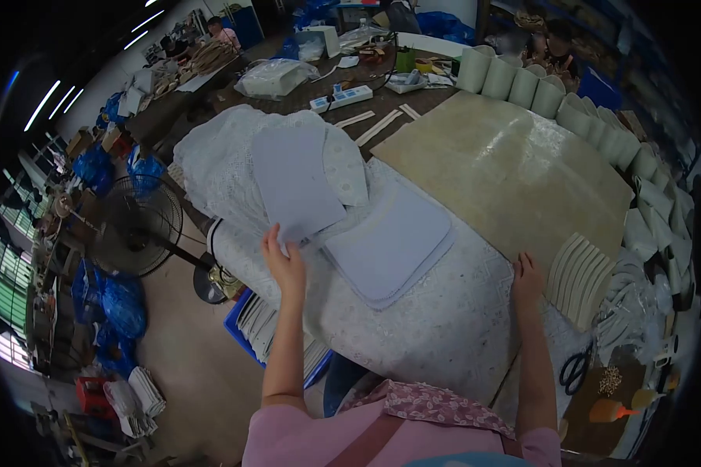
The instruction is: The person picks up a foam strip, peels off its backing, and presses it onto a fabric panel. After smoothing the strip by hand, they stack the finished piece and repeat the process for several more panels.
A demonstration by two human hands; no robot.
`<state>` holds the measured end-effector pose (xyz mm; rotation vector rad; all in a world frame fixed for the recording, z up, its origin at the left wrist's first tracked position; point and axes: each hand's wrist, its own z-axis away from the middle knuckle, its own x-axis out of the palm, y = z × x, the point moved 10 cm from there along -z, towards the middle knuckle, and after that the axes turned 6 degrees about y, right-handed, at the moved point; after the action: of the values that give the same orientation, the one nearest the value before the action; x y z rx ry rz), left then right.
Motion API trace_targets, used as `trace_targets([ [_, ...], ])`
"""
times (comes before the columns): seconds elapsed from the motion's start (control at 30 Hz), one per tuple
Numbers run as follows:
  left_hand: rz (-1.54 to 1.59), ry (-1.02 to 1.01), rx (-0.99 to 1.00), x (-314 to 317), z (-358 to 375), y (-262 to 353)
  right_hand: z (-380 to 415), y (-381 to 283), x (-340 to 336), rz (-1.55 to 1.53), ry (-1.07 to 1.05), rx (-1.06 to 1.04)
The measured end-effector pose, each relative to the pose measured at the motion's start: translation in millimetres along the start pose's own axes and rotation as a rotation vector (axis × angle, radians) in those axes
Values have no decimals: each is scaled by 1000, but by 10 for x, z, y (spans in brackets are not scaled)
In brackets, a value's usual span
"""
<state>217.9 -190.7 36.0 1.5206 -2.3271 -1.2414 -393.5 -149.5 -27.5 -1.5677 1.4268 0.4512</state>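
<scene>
My left hand (pixel 285 257) has its thumb and fingers at the lower corner of a pale rectangular sheet (pixel 297 175), which lies over white lace-like material (pixel 218 159). Just right of it, a stack of pale, round-cornered sheets (pixel 393 241) rests on the patterned white cloth (pixel 444 311). My right hand (pixel 528 279) lies with fingers apart at the lower edge of a shiny beige board (pixel 514 163), holding nothing. Beside that hand is a fan of curved cream strips (pixel 578 279).
Rolled pale pieces (pixel 525 84) line the board's far edge. Scissors (pixel 575 372) and an orange-tipped bottle (pixel 609 411) are at lower right. A fan (pixel 136 233) and a blue crate (pixel 245 331) stand left. A power strip (pixel 343 99) lies beyond. People sit in the background.
</scene>
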Motion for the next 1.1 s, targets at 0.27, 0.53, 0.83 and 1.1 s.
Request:
trace_targets([
  [0.27,-457,-2,41,293,-650,-62,72,-211,15,203,100,-75],
  [0.53,-473,-47,20,317,-736,-157,244,-175,71,175,146,-103],
  [0.83,691,-293,-174,140,-24,1446,179,402,128,-987,138,322],
  [1.1,844,-1195,-1351,660,3157,2028,793,-643,-720,-1515,-232,691],
])
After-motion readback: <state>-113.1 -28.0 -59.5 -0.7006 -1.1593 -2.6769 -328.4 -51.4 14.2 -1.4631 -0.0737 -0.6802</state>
